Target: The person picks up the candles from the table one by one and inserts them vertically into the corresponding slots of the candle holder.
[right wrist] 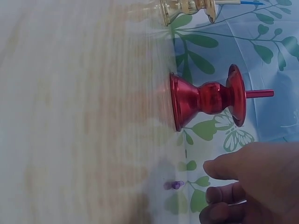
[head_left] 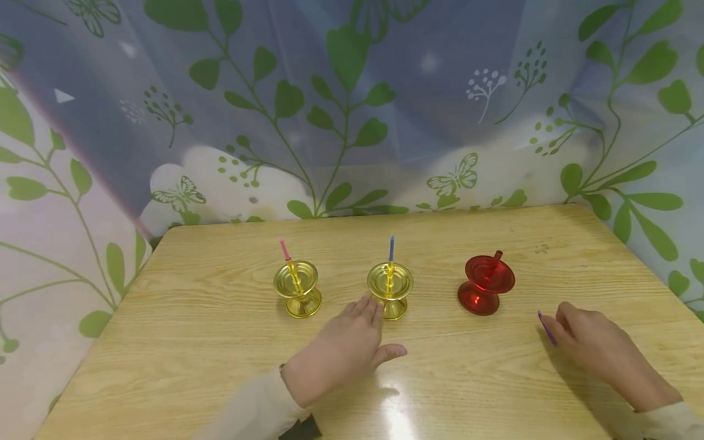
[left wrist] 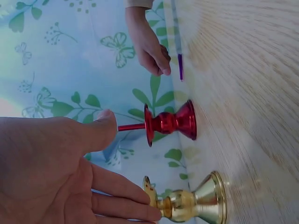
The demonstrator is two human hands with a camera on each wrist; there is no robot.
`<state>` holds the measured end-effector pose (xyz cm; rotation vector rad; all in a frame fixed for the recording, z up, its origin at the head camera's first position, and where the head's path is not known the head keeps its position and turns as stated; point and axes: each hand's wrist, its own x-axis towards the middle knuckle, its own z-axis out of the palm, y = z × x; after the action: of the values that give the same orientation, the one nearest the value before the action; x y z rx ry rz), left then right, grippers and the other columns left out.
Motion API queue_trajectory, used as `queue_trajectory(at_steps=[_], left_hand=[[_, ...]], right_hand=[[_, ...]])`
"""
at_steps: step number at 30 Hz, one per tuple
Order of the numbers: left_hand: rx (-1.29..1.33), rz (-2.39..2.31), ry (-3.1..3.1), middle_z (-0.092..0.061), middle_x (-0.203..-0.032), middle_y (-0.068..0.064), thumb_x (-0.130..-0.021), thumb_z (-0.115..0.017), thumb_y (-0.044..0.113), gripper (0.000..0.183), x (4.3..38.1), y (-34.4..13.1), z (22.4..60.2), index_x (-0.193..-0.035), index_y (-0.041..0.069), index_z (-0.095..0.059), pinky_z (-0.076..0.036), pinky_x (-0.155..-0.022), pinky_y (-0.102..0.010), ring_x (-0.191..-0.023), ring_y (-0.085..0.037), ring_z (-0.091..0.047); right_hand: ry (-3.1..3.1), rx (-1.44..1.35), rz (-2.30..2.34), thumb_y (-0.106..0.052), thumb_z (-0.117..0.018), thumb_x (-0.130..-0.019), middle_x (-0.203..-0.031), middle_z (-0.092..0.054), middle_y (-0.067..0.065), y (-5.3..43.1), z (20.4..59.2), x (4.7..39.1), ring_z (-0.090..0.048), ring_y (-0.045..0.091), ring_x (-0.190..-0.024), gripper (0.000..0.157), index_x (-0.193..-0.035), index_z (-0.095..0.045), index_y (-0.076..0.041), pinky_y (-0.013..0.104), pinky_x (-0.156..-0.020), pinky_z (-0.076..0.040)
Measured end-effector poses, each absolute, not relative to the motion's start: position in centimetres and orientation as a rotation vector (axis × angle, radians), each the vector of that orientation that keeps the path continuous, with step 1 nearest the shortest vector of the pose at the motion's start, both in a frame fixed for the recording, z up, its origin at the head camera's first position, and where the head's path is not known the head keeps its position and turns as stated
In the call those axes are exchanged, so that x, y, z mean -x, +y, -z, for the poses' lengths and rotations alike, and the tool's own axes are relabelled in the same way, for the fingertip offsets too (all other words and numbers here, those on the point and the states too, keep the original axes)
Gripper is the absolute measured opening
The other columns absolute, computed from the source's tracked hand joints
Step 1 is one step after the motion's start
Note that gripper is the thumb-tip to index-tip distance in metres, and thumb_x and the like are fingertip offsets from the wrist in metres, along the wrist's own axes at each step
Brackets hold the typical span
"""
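Note:
My left hand (head_left: 343,345) reaches forward with straight fingers, its fingertips right at the middle gold candle holder (head_left: 393,307). A blue candle (head_left: 392,249) stands upright in that holder. To its right is a red candle holder (head_left: 480,299) with a bare red tube rising from its dish. My right hand (head_left: 596,342) hovers with loosely bent fingers over a purple candle (head_left: 547,331) lying on the table. In the right wrist view, a gap shows between the right fingers (right wrist: 226,165) and that candle (right wrist: 176,185), seen end-on.
Another gold candle holder (head_left: 303,304) stands at the left, its pink candle (head_left: 284,249) leaning slightly. All stand on a light wooden table (head_left: 220,342). A leaf-patterned cloth (head_left: 418,122) hangs behind the table's back edge. Something dark (head_left: 301,429) shows under the left sleeve.

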<state>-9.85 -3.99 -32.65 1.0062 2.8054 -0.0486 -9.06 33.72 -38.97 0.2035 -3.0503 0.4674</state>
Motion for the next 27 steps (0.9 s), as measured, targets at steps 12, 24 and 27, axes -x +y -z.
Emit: queue_trajectory(at_steps=[12,24,27], left_hand=[[-1.327,-0.072,2.843,-0.055,-0.136,-0.018,-0.102,-0.035,0.052,0.068,10.9,-1.3,33.6,-0.134,-0.006,-0.053,-0.047,-0.1,-0.035,-0.125,-0.029,-0.053],[-1.489,-0.056,2.852,-0.045,-0.145,-0.018,-0.103,-0.028,0.05,0.068,12.0,2.7,33.4,-0.142,-0.004,-0.044,-0.03,-0.113,-0.03,-0.137,-0.026,-0.039],[-1.428,-0.043,2.852,-0.036,-0.151,-0.018,-0.103,-0.026,0.052,0.071,12.6,3.5,33.3,-0.147,-0.003,-0.035,-0.024,-0.115,-0.032,-0.142,-0.027,-0.029]], right_hand=[[-3.056,-0.196,-0.427,-0.02,-0.042,-0.104,-0.059,-0.037,-0.002,33.9,39.2,9.0,-0.04,0.016,-0.054,0.03,-0.075,-0.044,-0.012,0.033,-0.047,-0.034],[-3.047,-0.215,-0.413,-0.021,-0.041,-0.104,-0.058,-0.036,-0.002,33.3,39.5,9.3,-0.037,0.014,-0.052,0.034,-0.072,-0.042,-0.012,0.031,-0.045,-0.032],[-3.036,-0.231,-0.397,-0.019,-0.042,-0.104,-0.058,-0.036,-0.003,33.2,39.6,9.4,-0.038,0.015,-0.052,0.032,-0.073,-0.043,-0.012,0.032,-0.045,-0.033]])
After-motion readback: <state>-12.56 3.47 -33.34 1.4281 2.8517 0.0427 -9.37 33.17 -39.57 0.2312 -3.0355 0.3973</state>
